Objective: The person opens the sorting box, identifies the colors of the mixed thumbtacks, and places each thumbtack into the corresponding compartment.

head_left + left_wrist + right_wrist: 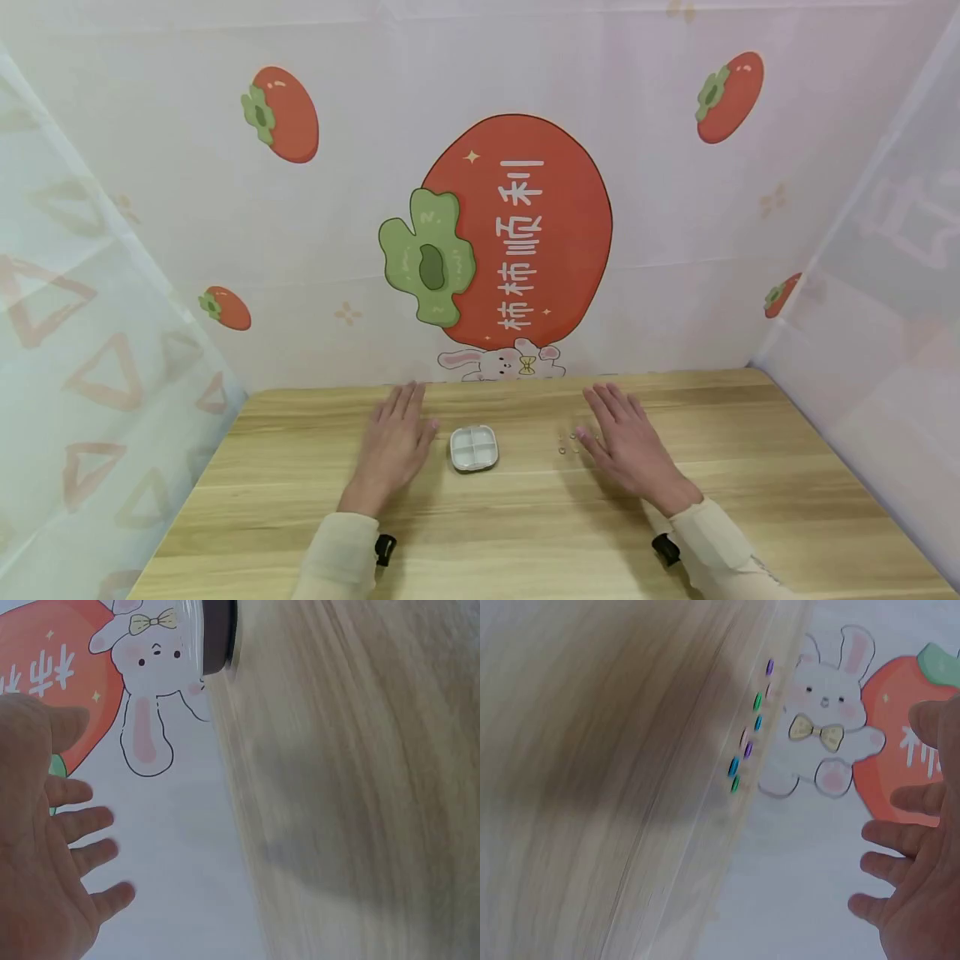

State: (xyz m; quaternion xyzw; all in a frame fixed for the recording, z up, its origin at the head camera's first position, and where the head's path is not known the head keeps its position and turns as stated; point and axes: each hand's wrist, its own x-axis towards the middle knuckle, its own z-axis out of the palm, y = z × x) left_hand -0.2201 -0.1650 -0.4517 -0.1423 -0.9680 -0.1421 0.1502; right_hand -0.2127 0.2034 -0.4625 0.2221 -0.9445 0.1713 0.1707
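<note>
Currently, the left hand [393,437] and right hand [630,446] are reaching forward over the bench [487,533], fingers straight, thumbs standing away, both holding nothing; whether either is touching the surface, I cannot tell. The white box [474,448] is sitting between them, just beside the left hand but apart from it, and is showing 4 compartments. By the right hand, 8 tiny pieces [748,750] in purple, pink, green and blue are forming 2 rows of 4, with the thumb partly hiding them from the head view. Good handling is probably depending on a fine thumb-and-fingertip pinch, taking 1 piece at a time, since such small things are likely to be slipping or scattering; a low palm would be risking a brushed row, while a light left fingertip against the box would be keeping it from sliding. The bench is showing pale wood grain and is running back to a white sheet [660,250], where a big red persimmon [555,242] and a rabbit [498,364] are filling the middle. Patterned side sheets [862,350] are enclosing the bench left and right.
</note>
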